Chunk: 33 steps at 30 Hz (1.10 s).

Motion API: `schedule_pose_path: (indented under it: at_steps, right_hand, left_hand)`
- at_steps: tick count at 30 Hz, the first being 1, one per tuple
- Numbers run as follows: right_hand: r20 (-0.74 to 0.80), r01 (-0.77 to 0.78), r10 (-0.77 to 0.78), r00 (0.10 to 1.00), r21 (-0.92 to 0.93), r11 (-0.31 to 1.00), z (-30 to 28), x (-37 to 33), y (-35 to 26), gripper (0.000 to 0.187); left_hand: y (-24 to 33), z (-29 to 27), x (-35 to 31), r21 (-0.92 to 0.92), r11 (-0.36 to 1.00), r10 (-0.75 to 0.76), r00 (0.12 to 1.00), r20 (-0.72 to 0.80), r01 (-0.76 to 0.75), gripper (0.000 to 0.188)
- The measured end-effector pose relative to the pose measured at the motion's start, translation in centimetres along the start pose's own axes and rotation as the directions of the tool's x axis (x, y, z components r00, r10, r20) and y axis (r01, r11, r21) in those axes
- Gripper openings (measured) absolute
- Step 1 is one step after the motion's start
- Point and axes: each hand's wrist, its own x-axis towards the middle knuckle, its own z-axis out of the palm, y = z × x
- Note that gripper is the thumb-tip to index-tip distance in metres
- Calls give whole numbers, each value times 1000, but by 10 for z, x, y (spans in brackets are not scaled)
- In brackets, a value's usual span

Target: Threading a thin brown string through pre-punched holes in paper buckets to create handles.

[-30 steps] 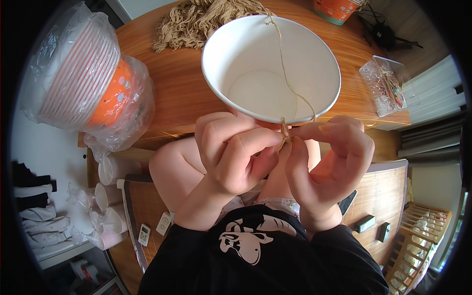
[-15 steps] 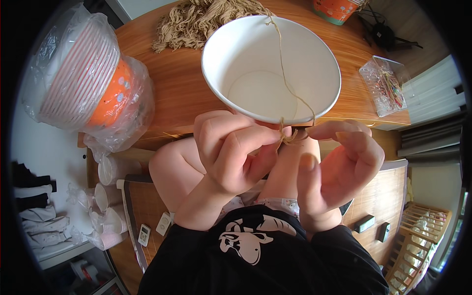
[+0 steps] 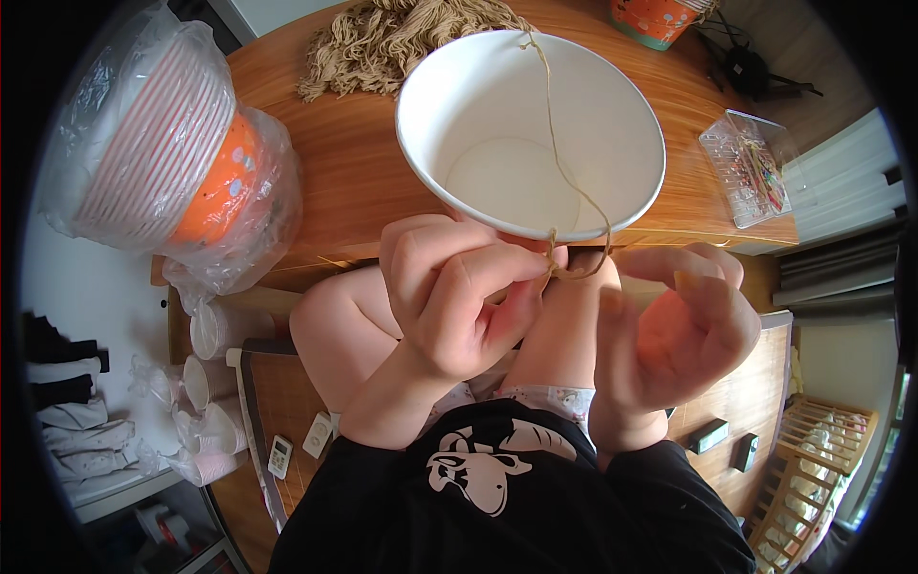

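A white paper bucket (image 3: pixel 516 143) tilts toward me at the table's front edge, its open mouth showing the inside. A thin tan twine (image 3: pixel 553 124) runs from the bucket's far rim across the mouth and hangs over the near rim in a small loop. Just below that rim, my left hand (image 3: pixel 454 287) pinches the twine between thumb and fingertips, beside a knot partly hidden by the fingers. To the right of the loop, my right hand (image 3: pixel 679 325) is slightly blurred, thumb and index finger apart, other fingers curled, with nothing seen in it.
Behind the bucket lies a heap of tan twine (image 3: pixel 382 48). Plastic-wrapped stacked orange buckets (image 3: pixel 215 182) stand at the left. A clear box of small items (image 3: pixel 751 167) sits at the table's right, an orange patterned bucket (image 3: pixel 655 19) at the far right. Remotes (image 3: pixel 280 457) lie beside my legs.
My right hand has moved a little to the right, away from the twine's knot. The twine's end now curves in a loop toward my left fingers. The left hand has barely moved.
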Motion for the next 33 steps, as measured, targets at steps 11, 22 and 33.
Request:
schedule_pose_path:
  at_steps: [11,22,33]
  right_hand:
    - [33,30,-27,999,-104,994,4,-6,14,39]
    - [110,-5,-2,994,66,998,2,-10,16,43]
    - [179,-79,61,982,95,992,1,-24,14,49]
  left_hand:
    - [4,-2,3,7,1000,9,999,51,-10,23]
    - [10,1,-12,-150,981,-124,992,27,126,18]
    - [20,9,-32,-618,592,-450,848,278,517,20]
